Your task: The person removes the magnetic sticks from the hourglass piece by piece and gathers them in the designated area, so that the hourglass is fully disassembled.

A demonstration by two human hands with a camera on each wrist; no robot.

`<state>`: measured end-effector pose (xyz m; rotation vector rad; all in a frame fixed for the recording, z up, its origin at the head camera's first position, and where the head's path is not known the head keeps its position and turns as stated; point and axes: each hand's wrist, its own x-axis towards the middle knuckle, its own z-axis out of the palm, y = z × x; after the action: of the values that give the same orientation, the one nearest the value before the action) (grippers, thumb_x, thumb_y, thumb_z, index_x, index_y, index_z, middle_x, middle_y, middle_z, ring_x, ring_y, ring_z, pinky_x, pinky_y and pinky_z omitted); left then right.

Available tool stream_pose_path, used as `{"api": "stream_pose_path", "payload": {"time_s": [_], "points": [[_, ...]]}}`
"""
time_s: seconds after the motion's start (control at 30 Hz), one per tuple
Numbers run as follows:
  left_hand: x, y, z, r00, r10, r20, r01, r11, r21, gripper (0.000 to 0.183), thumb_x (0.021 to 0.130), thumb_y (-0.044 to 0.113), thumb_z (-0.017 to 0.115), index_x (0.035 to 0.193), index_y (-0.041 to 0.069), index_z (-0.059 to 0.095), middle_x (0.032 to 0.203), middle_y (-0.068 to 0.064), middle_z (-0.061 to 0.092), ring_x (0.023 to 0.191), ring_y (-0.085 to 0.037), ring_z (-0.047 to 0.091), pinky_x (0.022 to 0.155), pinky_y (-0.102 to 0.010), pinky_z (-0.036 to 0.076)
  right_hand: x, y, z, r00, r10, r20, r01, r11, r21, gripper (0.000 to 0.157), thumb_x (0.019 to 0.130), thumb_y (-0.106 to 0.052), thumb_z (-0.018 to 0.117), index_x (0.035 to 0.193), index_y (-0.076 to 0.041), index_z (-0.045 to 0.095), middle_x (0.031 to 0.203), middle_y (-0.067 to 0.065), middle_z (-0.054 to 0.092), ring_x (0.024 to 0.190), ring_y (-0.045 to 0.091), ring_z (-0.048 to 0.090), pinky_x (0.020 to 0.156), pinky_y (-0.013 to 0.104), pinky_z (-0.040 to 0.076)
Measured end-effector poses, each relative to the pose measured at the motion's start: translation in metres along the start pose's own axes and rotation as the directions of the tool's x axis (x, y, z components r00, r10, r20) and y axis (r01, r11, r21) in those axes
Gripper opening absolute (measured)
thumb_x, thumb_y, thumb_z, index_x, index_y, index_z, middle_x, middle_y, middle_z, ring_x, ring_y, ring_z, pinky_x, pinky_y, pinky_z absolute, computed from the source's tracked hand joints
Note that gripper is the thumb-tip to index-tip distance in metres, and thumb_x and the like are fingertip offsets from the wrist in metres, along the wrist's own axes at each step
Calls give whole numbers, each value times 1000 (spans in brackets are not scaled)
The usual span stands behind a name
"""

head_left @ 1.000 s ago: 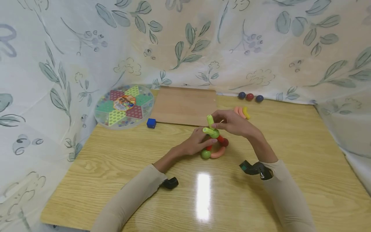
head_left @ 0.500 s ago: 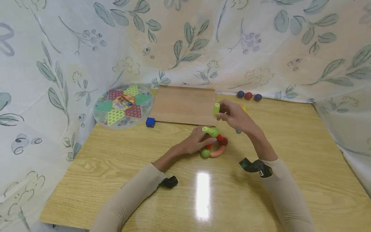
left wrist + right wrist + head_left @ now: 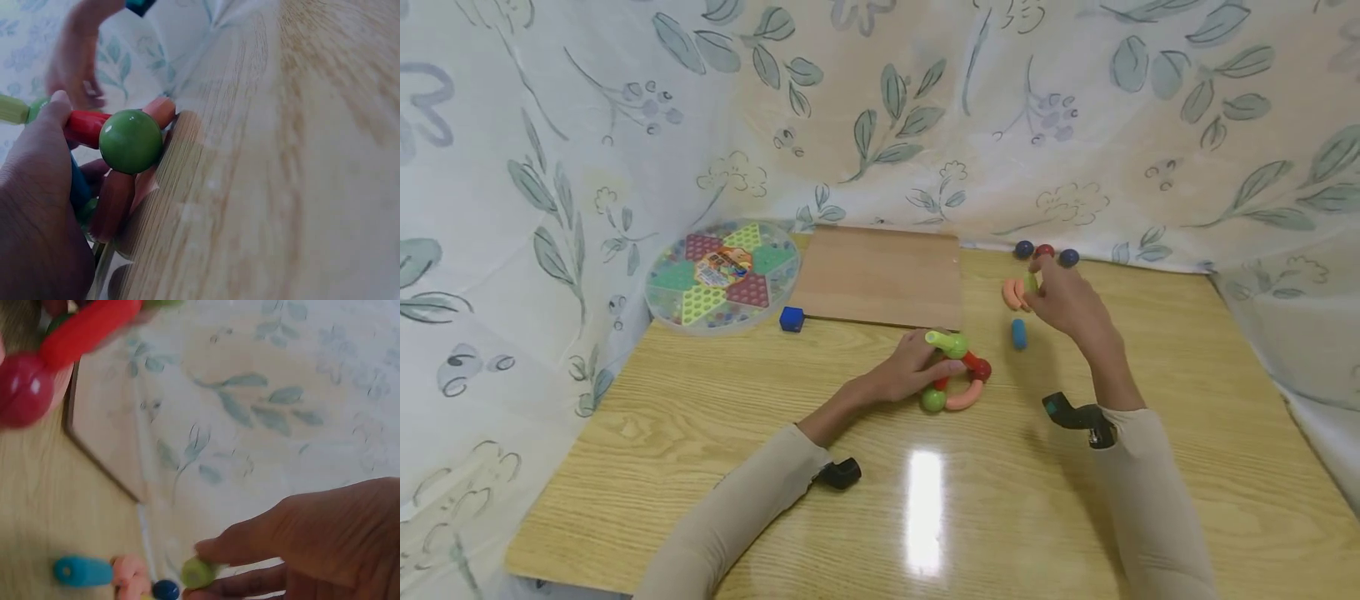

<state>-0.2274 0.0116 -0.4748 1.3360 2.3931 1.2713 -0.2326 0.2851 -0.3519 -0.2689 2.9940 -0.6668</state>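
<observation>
On the table my left hand [image 3: 901, 372] holds a ball-and-stick construction toy frame of red sticks, curved salmon sticks [image 3: 966, 397] and balls. In the left wrist view, the thumb lies along a red stick [image 3: 84, 128] beside a green ball [image 3: 130, 141], and a blue stick [image 3: 79, 186] shows behind the hand. One light green stick [image 3: 939, 340] juts from the frame's top ball. My right hand [image 3: 1070, 307] is away to the right, over the loose pieces. Between thumb and fingers it pinches another light green stick [image 3: 199, 573].
Near the right hand lie a loose blue stick [image 3: 1018, 334] and curved salmon sticks [image 3: 1012, 293]. Two dark blue balls [image 3: 1024, 249] and a red ball [image 3: 1044, 250] line the back edge. Behind the frame lies a wooden board [image 3: 880, 275]; leftward are a blue cube [image 3: 792, 318] and a round game board [image 3: 658, 287].
My right hand has lifted the upright light green stick off the frame and carried it right, over the loose pieces. The left hand keeps its hold on the frame.
</observation>
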Motion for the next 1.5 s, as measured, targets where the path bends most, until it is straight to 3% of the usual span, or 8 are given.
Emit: {"api": "stream_pose_path", "payload": {"time_s": [0.27,0.5,0.67,0.83,1.1,1.27,1.33,1.5], "points": [[-2,-2,1,1000,7,-2,-7,1000,7,49,108,64,35,123,22,55,106,3,54,119,-14,49,119,-50,29,12,44,14,957,109,269,-84,991,-100,45,98,-11,63,131,16,50,104,28,64,77,30,68,81,49,54],[-1,-1,1,1000,-3,3,3,1000,13,52,107,66,34,122,22,55,110,3,55,125,-15,49,120,-51,29,18,47,21,951,72,301,-37,992,-123,39,102,-15,57,127,15,56,106,25,60,84,30,62,87,51,51],[1,2,-3,1000,-1,-1,1,1000,21,56,106,69,31,119,21,56,102,2,54,118,-16,49,117,-49,31,21,38,20,943,60,328,-29,995,-100,38,106,-15,50,125,17,59,93,21,64,73,23,64,77,40,51],[1,1,-2,1000,3,1,-3,1000,10,43,109,58,40,121,20,57,105,1,56,122,-16,49,119,-50,30,21,37,20,932,83,353,-49,993,-103,40,107,-17,51,126,17,59,88,19,66,72,24,68,71,34,50],[-1,3,-4,999,-30,23,30,999,19,34,111,46,44,126,19,57,125,0,58,136,-21,46,123,-55,26,21,36,21,926,107,363,-81,993,-84,38,108,-21,51,125,13,58,79,15,68,71,23,65,66,31,48],[-1,3,-5,999,-34,19,34,999,31,40,111,46,43,131,15,56,135,-3,56,140,-23,44,124,-58,24,19,27,15,934,153,324,-119,985,-124,40,108,-23,52,126,12,54,84,16,63,75,27,62,74,40,48],[-1,4,-5,999,-36,16,35,999,25,40,111,46,43,131,14,56,133,-3,57,138,-23,45,124,-58,24,17,17,9,947,146,288,-107,984,-145,41,109,-25,51,128,12,53,98,23,65,86,34,65,80,47,51],[-1,4,-3,1000,-10,12,10,1000,20,36,111,43,44,129,14,56,124,-2,58,128,-19,49,120,-55,29,8,-18,-10,984,-69,163,71,997,-10,37,109,-23,53,129,8,57,115,29,70,101,40,69,87,52,57]]}}
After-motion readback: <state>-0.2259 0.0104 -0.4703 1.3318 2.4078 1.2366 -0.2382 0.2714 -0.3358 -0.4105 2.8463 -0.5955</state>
